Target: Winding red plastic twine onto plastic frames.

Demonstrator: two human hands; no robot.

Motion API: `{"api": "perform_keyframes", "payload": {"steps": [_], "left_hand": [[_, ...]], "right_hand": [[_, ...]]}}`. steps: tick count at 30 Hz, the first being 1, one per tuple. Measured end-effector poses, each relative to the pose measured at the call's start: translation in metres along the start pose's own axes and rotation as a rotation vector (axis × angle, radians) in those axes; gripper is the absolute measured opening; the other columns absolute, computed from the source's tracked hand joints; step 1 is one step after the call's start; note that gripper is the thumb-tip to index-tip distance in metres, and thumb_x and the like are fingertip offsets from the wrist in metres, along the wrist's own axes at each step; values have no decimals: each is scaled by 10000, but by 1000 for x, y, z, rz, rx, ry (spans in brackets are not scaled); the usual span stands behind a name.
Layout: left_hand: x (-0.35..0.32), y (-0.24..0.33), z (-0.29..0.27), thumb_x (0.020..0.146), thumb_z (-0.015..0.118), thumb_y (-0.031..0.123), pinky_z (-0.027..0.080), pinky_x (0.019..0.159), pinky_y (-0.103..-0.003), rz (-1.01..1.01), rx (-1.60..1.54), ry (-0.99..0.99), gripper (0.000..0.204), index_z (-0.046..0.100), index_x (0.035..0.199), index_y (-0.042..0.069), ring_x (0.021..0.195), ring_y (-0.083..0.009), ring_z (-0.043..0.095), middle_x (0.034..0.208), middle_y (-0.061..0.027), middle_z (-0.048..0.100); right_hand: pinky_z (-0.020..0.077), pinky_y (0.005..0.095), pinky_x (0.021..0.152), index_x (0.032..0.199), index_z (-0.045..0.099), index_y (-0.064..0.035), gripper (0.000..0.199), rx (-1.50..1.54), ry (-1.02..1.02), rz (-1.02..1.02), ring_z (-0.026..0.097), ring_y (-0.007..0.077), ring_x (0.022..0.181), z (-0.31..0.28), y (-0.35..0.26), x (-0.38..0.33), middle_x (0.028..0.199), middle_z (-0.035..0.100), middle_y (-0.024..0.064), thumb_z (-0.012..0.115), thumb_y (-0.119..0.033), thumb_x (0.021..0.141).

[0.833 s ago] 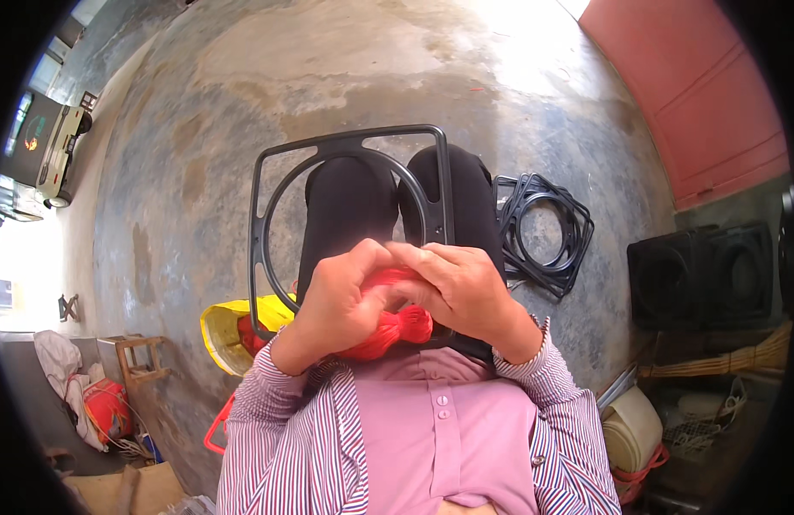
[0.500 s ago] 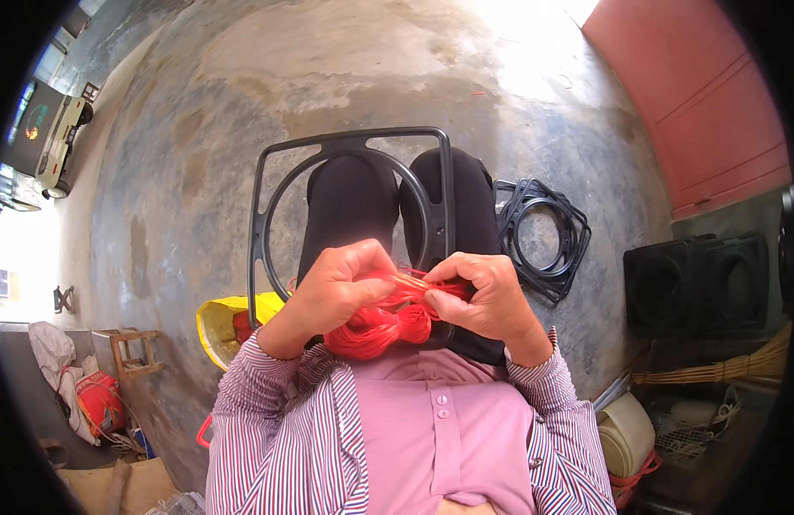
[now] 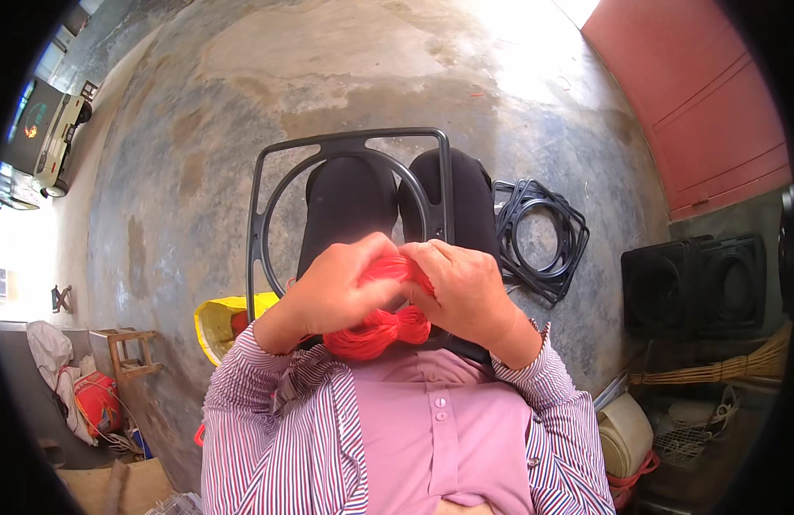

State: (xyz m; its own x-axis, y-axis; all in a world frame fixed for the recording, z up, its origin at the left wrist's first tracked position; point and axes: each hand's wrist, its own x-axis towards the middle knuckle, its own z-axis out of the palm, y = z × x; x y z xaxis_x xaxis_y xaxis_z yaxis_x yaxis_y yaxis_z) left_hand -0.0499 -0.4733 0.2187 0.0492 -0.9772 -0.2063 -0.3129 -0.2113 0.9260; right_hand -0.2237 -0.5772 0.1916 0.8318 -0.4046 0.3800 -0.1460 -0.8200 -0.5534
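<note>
A bundle of shiny red cord lies in my lap, pinched in at its middle. Just above it, both hands meet on a looped part of the same cord. My left hand curls round the loops from the left, its fingertips partly hidden. On the other side my right hand is closed over the cord, thumb pointing down, touching the left fingers. A black square frame with a round opening rests across my thighs, its near part hidden behind hands and cord.
Several similar black frames are stacked on the floor at the right. A yellow bag stands by my left side. Black speaker-like boxes and a straw broom are farther right. A small wooden stool stands at left.
My hands have come together from being apart. The strands stretched between them are now gathered into a bunch, and my right hand has moved left over the cord.
</note>
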Motion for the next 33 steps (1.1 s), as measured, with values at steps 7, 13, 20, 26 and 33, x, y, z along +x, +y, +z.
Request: {"api": "perform_keyframes", "payload": {"steps": [7,13,20,26,33], "left_hand": [[-4,-5,-6,763,663,167,488,622,-447,238,548,-158,197,589,885,31,713,-385,628,723,-177,619],[-1,-8,-24,843,648,83,437,566,-352,174,367,-197,109,627,924,12,599,-295,561,709,-164,577],[7,2,-12,821,631,52,445,585,-361,163,289,-130,100,623,900,-8,631,-312,578,748,-181,602],[6,6,-11,813,642,78,462,601,-385,163,406,-164,110,624,896,8,677,-364,612,764,-202,614],[-12,2,-47,839,629,79,364,514,-321,36,246,-140,92,607,834,-10,524,-151,440,598,-116,472]], "right_hand": [[494,368,538,774,596,-63,235,-17,-247,-15,632,275,599,-18,4,-11,653,611,80,670,-278,832],[513,375,604,898,677,-39,238,233,-246,170,652,278,662,-34,16,-11,732,656,118,677,-260,809],[448,420,947,1319,501,-9,698,49,-121,-14,580,297,1118,-26,-5,5,1225,594,168,753,-348,763],[508,389,543,923,589,-16,288,-64,-372,14,657,296,595,-12,-4,0,685,656,112,636,-297,880],[487,338,518,784,560,-38,273,-347,-368,103,657,235,597,-56,34,-32,738,653,82,656,-283,854]]}}
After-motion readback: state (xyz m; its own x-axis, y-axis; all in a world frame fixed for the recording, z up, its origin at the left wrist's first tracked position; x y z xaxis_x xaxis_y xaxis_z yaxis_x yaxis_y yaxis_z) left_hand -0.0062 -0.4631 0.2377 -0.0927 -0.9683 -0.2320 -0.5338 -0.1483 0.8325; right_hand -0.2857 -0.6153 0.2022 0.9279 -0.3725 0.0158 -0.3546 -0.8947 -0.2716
